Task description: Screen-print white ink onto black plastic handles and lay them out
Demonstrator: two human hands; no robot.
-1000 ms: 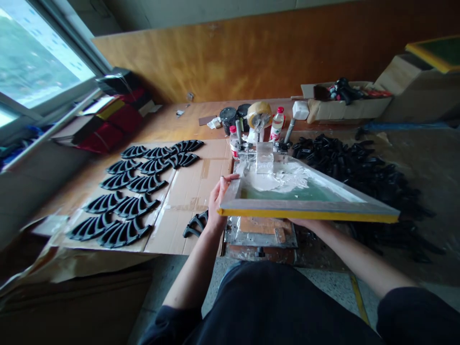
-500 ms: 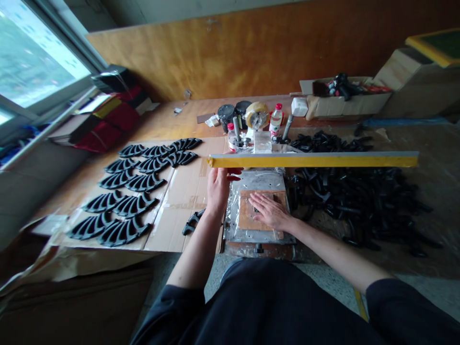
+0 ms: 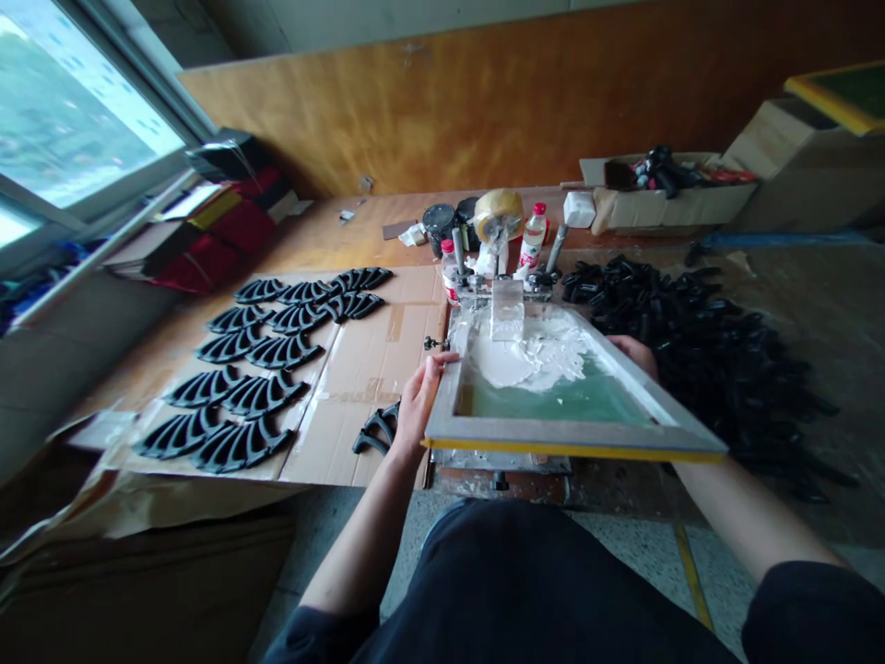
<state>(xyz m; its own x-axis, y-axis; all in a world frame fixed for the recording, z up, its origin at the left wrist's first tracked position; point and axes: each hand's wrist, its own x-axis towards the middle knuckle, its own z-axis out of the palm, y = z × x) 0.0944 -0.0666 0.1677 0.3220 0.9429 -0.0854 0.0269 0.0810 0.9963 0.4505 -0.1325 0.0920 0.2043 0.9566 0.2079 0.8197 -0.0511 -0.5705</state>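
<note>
A screen printing frame (image 3: 553, 433) with green mesh (image 3: 532, 402) slants down toward me at the middle of the bench. White paste (image 3: 508, 361) lies on its far half, below the metal clamp block (image 3: 507, 314). My left hand (image 3: 415, 403) grips the frame's left bar, thumb and fingers at the edge. On the right bar, my right hand (image 3: 637, 354) holds on from the outer side, its fingers partly hidden by the frame. The metal base plate under the frame is mostly covered. Near my left wrist lies a black curved handle-like part (image 3: 374, 428).
Rows of black fan-shaped stacks of parts (image 3: 241, 443) lie on flattened cardboard (image 3: 346, 369) at left. A heap of black parts (image 3: 733, 369) is at right. Behind the frame stand bottles (image 3: 532, 238), dark jars (image 3: 438, 226) and a tape roll (image 3: 499, 214). An open carton (image 3: 674, 207) sits back right.
The frame has swung down from about level, its near edge lower and its mesh now showing. My right hand has left the wooden pad on the plate and taken the frame's right bar.
</note>
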